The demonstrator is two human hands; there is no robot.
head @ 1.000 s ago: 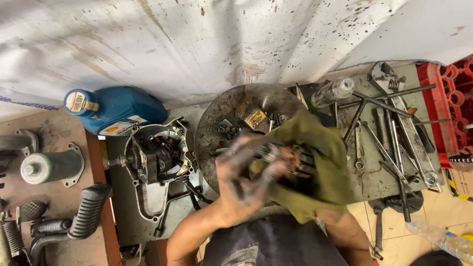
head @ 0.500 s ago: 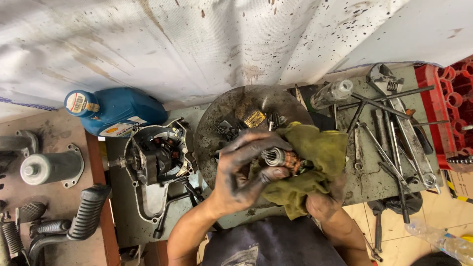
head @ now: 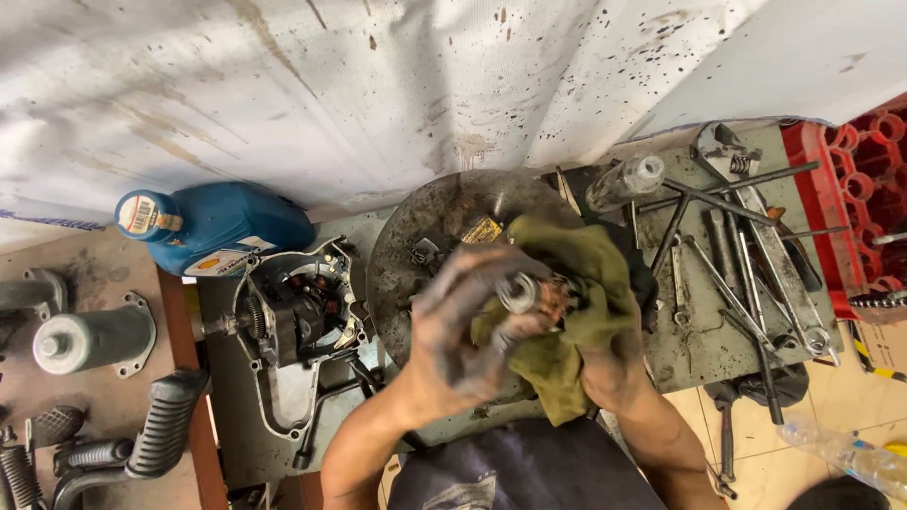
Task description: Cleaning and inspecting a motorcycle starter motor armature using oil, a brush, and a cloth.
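Note:
My left hand [head: 463, 331], black with grease, grips a small round metal part [head: 519, 292] with a shiny end. My right hand [head: 609, 364] sits under an olive-green rag [head: 581, 283] that wraps around the far side of that part. Both hands are held over a round, dirty metal pan [head: 425, 241] that holds a few small loose parts. My right hand's fingers are mostly hidden by the rag.
An open engine case [head: 293, 331] lies left of the pan, a blue oil jug [head: 213, 231] behind it. Wrenches and rods [head: 737, 255] cover a grey plate on the right. Footpegs [head: 161, 425] and a cylinder [head: 85, 335] lie at far left. A red crate [head: 864, 184] stands at right.
The rag has been pulled lower around the metal part, and my left hand has turned and closed more tightly over it. The hands stay over the pan.

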